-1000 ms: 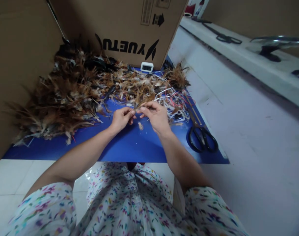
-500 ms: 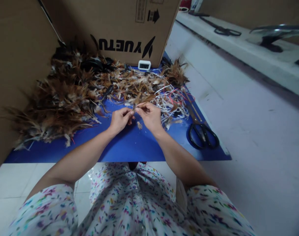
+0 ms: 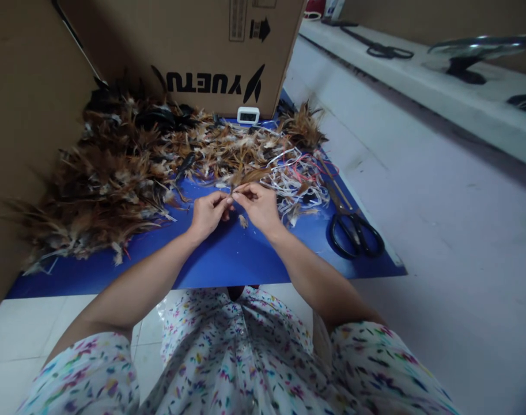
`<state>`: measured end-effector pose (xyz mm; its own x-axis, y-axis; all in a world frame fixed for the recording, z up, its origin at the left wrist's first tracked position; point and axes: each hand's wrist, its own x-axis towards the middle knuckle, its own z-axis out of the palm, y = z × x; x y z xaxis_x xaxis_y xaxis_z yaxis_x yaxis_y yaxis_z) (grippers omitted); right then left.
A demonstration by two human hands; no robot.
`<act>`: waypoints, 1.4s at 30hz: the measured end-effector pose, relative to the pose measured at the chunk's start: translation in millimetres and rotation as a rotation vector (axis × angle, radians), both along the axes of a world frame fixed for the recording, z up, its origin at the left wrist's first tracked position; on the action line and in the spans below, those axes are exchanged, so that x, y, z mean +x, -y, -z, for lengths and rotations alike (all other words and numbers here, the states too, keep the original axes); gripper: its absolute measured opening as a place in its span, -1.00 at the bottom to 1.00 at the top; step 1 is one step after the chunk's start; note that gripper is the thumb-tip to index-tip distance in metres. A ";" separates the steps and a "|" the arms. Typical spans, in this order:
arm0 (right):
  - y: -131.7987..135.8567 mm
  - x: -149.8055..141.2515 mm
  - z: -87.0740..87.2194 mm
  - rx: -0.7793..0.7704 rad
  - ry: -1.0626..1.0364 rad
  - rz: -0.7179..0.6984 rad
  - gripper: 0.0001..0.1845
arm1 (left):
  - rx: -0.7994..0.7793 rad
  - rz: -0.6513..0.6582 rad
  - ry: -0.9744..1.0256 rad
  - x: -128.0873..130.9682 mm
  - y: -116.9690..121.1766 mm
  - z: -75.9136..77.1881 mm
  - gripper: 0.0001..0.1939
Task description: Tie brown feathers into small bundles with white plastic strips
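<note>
Above the blue work surface (image 3: 228,265), my left hand (image 3: 209,213) and my right hand (image 3: 259,206) meet fingertip to fingertip. Both are closed in a pinch on a thin brown feather (image 3: 250,176), whose vane sticks out beyond the fingers; its quill end is mostly hidden between them. A small pale tuft of fluff (image 3: 243,221) lies on the surface just below my fingers. Behind my hands spreads a layer of loose brown feathers (image 3: 222,147). To the left is a tall heap of brown and black feathers (image 3: 111,178).
Right of my hands lies a tangle of white and red strings (image 3: 299,178). Black-handled scissors (image 3: 355,235) rest near the right edge. A small white digital display (image 3: 248,115) stands before a cardboard box (image 3: 193,46). More scissors (image 3: 388,51) lie on the ledge (image 3: 444,95).
My right hand has moved left, closer to my left hand, and the two pinches now nearly touch. The whole view has shifted slightly.
</note>
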<state>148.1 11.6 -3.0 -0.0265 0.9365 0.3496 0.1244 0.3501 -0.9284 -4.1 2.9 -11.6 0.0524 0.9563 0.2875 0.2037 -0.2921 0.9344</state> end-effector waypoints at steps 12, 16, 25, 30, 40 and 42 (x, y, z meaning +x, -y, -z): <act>-0.8 -0.6 1.7 0.014 0.002 -0.022 -0.97 | 0.084 0.001 -0.028 -3.8 -3.0 5.4 -0.74; 4.0 -0.3 -3.4 0.088 0.057 -0.011 -0.90 | 0.065 0.027 0.053 -4.2 -4.1 0.3 -0.68; 0.6 17.8 -29.8 0.098 -0.121 0.095 -0.83 | 0.069 0.026 0.219 -9.5 -8.7 -6.3 -0.58; 3.3 55.9 -55.6 0.104 -0.037 0.194 -0.78 | 0.044 0.059 0.249 -8.0 -9.5 -3.8 -0.58; 65.4 146.4 -51.8 0.049 0.667 0.098 -0.94 | 0.031 0.093 0.351 -1.7 -13.7 1.8 -0.58; 75.7 150.0 -34.0 0.020 0.795 0.023 -0.96 | 0.017 0.080 0.344 -1.6 -13.3 1.5 -0.59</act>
